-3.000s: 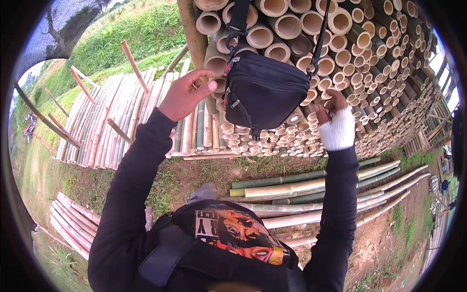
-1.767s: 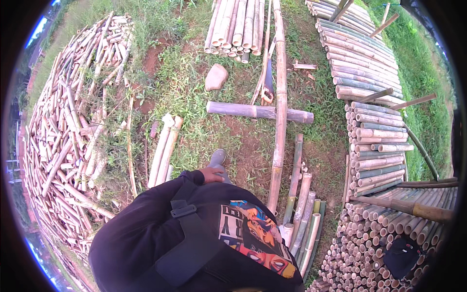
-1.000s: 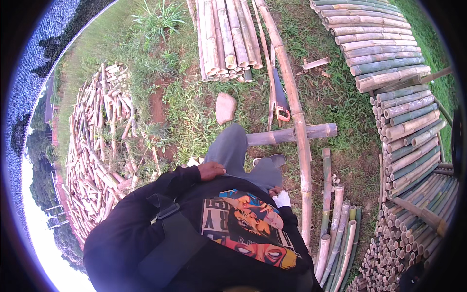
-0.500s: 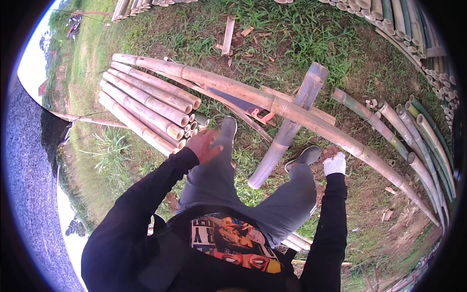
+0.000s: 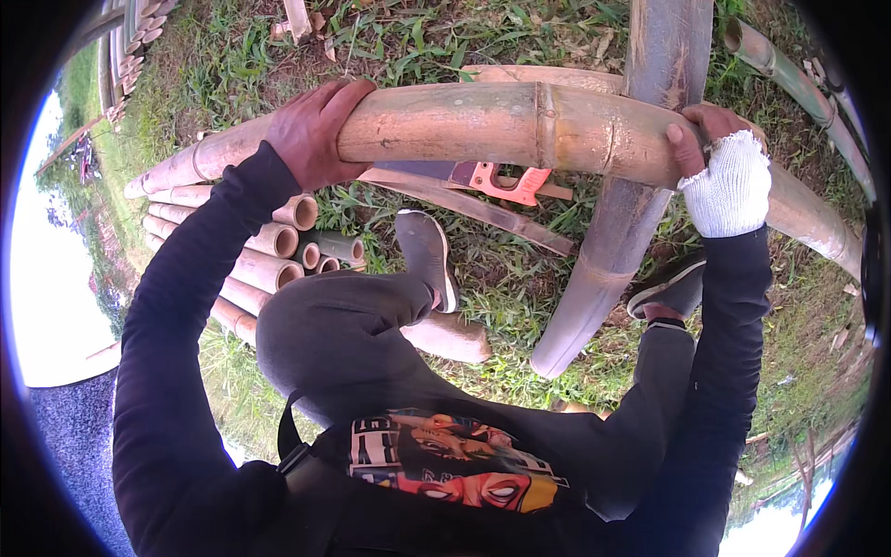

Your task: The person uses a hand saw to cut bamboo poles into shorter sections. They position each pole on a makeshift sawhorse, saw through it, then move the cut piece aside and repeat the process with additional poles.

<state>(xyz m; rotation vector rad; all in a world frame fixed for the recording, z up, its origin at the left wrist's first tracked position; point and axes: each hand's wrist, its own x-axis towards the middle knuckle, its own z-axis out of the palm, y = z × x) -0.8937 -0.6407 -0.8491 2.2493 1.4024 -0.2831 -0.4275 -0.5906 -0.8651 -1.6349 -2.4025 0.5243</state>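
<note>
A long, thick bamboo pole (image 5: pixel 445 125) runs across the view in front of me. Bare, my left hand (image 5: pixel 320 130) wraps over the pole from above, left of the middle. My right hand (image 5: pixel 729 172), in a white knit glove (image 5: pixel 733 190) that leaves the fingers bare, grips the same pole farther right. Beneath the pole, close to my right hand, a thicker greyish bamboo log (image 5: pixel 613 251) lies crosswise on the grass. A hand saw with an orange handle (image 5: pixel 509 183) lies just below the pole; much of its blade is hidden.
Cut bamboo lengths (image 5: pixel 260 269) are stacked at the left, beside my left knee. A split bamboo strip (image 5: pixel 483 215) lies by my left shoe (image 5: pixel 427 255). Greenish poles (image 5: pixel 780 70) lie at the upper right. My right shoe (image 5: pixel 673 283) is beside the crosswise log.
Both hands have moved up and forward from near my knees and taken hold of the long pole. My body has leaned closer, so the pole appears larger.
</note>
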